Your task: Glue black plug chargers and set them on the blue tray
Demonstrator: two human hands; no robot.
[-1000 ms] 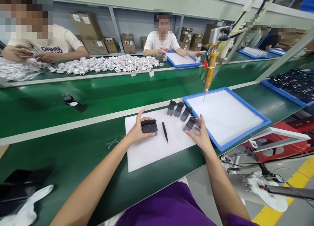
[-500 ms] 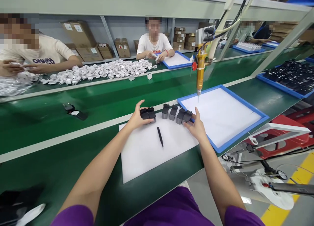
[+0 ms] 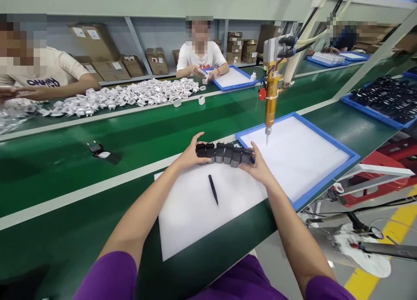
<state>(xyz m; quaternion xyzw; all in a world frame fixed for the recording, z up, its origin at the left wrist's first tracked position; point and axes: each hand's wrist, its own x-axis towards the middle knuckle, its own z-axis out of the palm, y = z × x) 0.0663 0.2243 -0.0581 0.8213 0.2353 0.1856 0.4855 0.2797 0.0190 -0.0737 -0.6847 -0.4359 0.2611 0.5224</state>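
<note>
Several black power adapters (image 3: 219, 153) with pins stand side by side in a slightly curved row at the far edge of a white sheet (image 3: 185, 217). My left hand (image 3: 191, 154) has its thumb and fingers around the left end of the row. At the right end my right hand (image 3: 259, 164) grips the last adapters between thumb and fingers. Black tweezers (image 3: 213, 189) lie on the sheet in front of the row, touched by neither hand.
A blue-rimmed tray (image 3: 325, 178) sits right of the sheet, under a gold dispensing nozzle (image 3: 269, 104). A two-pin adapter (image 3: 103, 153) lies on the green belt. Two people sit opposite by a white adapter pile (image 3: 140, 93). Far right is a tray of black parts (image 3: 384, 100).
The gaps between the adapters have closed as my hands moved toward each other. My left hand shifted right with its adapters; the separate groups now form one row.
</note>
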